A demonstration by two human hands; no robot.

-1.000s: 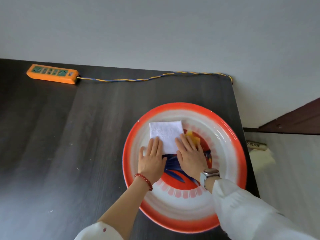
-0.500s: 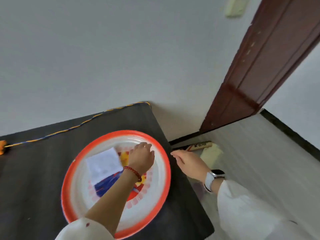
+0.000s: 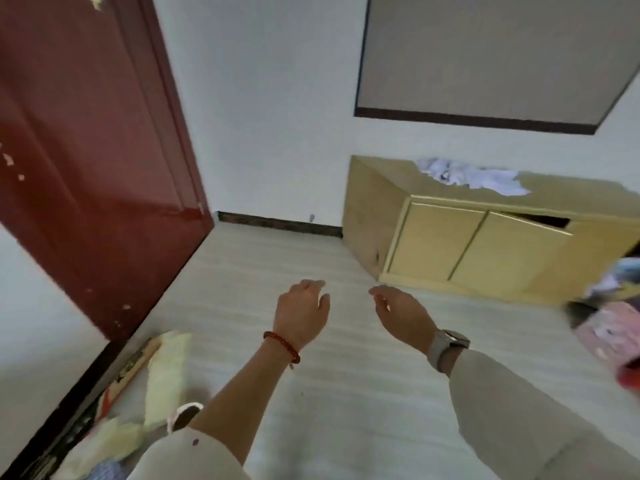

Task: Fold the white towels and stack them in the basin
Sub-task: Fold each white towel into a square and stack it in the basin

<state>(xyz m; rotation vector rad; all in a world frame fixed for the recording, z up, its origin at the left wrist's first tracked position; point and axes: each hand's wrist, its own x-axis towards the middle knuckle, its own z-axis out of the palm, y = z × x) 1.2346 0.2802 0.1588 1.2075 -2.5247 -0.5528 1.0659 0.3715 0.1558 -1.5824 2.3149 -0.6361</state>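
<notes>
White towels (image 3: pixel 472 177): crumpled heap on cabinet (image 3: pixel 450 244), 1 o'clock; unfolded. Left hand (image 3: pixel 302 311), right hand (image 3: pixel 403 315): fingers relaxed, empty. Basin unseen.

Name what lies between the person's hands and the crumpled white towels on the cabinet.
Head view: bare pale floor, then the cabinet front; both hands, left hand and right hand, hold nothing.

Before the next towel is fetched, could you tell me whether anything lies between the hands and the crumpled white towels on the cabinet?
Nothing visible does. Only bare floor separates the left hand and right hand, both holding nothing, from the towels atop the cabinet.
</notes>
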